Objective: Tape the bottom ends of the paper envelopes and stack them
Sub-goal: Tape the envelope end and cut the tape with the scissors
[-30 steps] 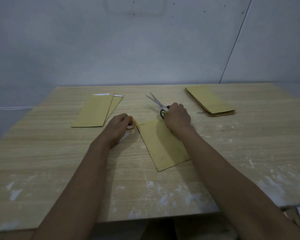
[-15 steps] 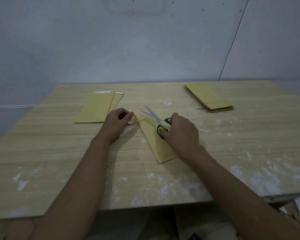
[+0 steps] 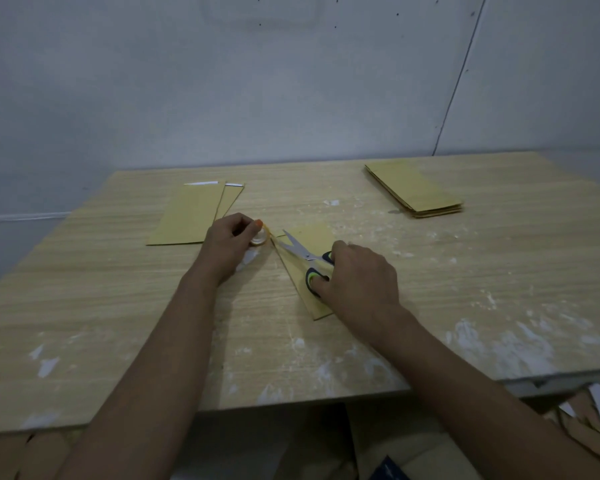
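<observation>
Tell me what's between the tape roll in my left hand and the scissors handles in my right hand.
In the head view, the open scissors blades and the envelope end lie between the tape roll and the handles.

The right hand (image 3: 359, 280) has brought the scissors (image 3: 307, 259) onto the envelope (image 3: 300, 271).

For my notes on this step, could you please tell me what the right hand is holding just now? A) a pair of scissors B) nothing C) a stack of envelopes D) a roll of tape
A: the right hand has its fingers through the handles of the scissors, whose open blades point at the tape stretched from the roll in the left hand, above the envelope.
</observation>
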`<state>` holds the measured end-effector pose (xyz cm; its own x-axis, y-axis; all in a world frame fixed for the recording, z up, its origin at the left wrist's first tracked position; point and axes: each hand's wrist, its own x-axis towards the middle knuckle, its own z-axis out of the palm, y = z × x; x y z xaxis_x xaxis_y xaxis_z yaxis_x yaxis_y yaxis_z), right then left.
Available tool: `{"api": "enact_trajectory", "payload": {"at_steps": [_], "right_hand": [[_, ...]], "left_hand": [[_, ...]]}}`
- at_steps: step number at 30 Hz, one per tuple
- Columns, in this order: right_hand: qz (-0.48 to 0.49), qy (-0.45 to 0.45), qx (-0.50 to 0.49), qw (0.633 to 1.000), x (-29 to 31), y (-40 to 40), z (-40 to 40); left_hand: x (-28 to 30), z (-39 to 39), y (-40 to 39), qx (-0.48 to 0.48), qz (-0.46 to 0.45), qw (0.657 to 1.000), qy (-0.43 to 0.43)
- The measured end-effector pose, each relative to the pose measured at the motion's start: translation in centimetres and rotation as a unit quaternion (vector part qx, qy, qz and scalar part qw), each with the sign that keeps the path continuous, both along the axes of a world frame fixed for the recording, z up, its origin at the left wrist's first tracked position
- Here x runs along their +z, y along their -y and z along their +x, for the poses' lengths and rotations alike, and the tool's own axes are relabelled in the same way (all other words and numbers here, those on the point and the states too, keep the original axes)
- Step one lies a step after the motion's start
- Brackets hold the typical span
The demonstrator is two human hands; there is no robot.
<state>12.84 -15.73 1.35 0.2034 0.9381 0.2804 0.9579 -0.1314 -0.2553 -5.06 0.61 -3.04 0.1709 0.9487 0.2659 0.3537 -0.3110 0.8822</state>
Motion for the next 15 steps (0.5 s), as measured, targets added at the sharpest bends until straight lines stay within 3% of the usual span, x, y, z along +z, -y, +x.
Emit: {"api": "enact_trajectory", "payload": {"at_steps": [15], "right_hand": [[0.007, 0.060, 0.058, 0.996, 0.2, -3.5, -2.2]], "left_hand": [[0.1, -0.1, -0.1, -0.005, 0.003, 1.000, 0.000]]}}
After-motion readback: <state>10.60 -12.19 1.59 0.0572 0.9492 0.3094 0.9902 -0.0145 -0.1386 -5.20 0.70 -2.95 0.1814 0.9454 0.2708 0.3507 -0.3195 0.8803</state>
